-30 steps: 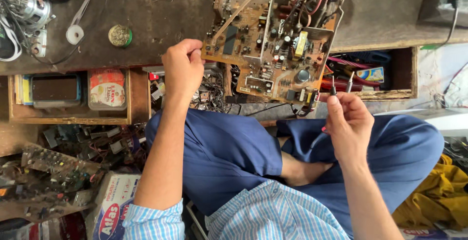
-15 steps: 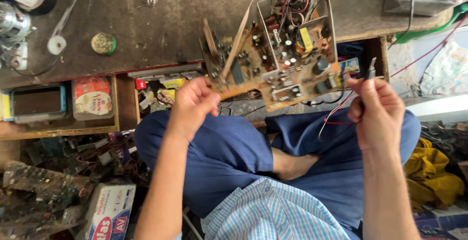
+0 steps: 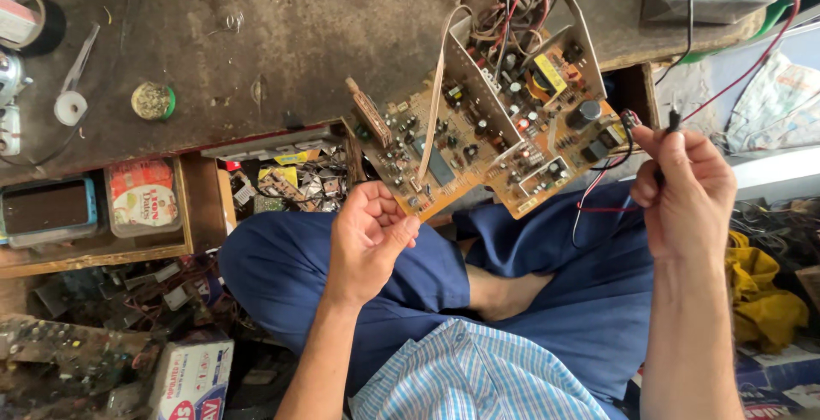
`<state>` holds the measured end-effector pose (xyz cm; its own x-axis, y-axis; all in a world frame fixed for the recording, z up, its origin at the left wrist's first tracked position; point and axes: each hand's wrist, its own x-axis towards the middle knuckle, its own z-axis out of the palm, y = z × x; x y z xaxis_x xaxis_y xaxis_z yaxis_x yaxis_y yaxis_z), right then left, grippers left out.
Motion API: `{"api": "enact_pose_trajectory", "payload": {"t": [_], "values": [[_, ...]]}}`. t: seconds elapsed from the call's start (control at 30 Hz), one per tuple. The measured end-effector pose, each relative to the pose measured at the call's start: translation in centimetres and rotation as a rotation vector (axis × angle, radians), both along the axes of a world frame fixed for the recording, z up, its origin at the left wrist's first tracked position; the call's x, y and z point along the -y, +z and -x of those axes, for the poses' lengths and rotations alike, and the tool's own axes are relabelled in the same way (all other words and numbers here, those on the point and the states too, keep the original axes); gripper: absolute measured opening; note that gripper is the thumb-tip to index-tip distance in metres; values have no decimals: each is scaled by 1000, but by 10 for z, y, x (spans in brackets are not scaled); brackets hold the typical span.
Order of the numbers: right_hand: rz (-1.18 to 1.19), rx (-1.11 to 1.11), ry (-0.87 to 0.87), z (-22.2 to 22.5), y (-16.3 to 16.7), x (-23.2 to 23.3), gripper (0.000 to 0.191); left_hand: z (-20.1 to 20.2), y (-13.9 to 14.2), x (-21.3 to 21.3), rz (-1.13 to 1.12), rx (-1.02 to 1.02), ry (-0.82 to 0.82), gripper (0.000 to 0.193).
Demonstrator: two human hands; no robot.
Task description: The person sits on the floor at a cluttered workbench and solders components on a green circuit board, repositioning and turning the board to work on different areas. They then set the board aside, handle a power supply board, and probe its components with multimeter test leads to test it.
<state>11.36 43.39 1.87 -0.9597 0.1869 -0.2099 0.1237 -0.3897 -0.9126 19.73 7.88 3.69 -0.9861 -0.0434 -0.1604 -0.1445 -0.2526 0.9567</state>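
Circuit board (image 3: 495,130), brown and crowded with components, leaned tilted against the edge of the dark workbench (image 3: 256,44) above the person's crossed legs. Left hand (image 3: 369,236) gripped its lower corner with curled fingers. Right hand (image 3: 683,189) pinched thin red and black probe leads (image 3: 636,134) beside the board's right edge.

On the open shelf under the table we see a clear plastic box (image 3: 143,199) with a red-and-white label, just beside a blue-rimmed box (image 3: 49,209). Lower left lies a white carton (image 3: 193,379) with red-and-blue print.
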Motion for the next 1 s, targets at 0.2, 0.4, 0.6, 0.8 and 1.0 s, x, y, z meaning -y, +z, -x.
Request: {"api": "enact_pose_trajectory", "payload": {"t": [0.2,0.4,0.6,0.8,1.0], "values": [[-1,12,29,-10,-5,8,9,19,-22,20,20,87,7,35],[-376,7,11,-18,1,9,11,40,-29,40,27,117,24,37],[-705,75,15,-56,55,8,22,20,21,15,803,-171,319,20],[-669,99,396,-86,73,83,32,4,67,-35,938,-1020,-248,36],[-528,119,482,-94,81,113,27,-1,68,-31,922,-1046,-201,42]]}}
